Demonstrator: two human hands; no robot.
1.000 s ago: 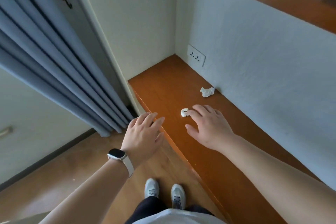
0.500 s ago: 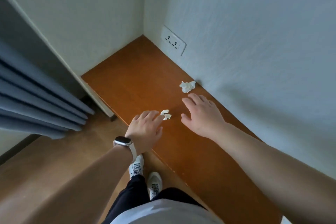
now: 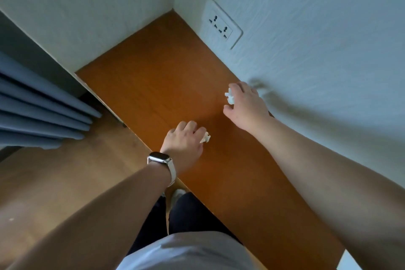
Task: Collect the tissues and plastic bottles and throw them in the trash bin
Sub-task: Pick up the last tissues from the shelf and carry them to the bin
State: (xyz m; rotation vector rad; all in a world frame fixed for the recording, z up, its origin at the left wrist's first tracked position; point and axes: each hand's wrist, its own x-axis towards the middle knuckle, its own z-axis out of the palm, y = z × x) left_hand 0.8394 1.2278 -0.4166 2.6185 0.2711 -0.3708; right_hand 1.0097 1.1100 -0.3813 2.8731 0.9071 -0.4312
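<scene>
Two small crumpled white tissues lie on an orange-brown wooden ledge (image 3: 157,85). My left hand (image 3: 186,140), with a white watch on the wrist, has its fingers curled around the near tissue (image 3: 205,137), which sticks out at the fingertips. My right hand (image 3: 245,103) is further back beside the wall, fingers closing over the far tissue (image 3: 229,96); only a corner of it shows. No plastic bottle or trash bin is in view.
White walls enclose the ledge at the back and right, with a white power socket (image 3: 221,26) on the right wall. Blue-grey curtains (image 3: 39,116) hang at the left above a wooden floor (image 3: 65,182). My legs and a shoe show below.
My left hand has closed around the near tissue. My right hand has reached forward onto the far tissue by the wall. The view has tilted closer to the ledge.
</scene>
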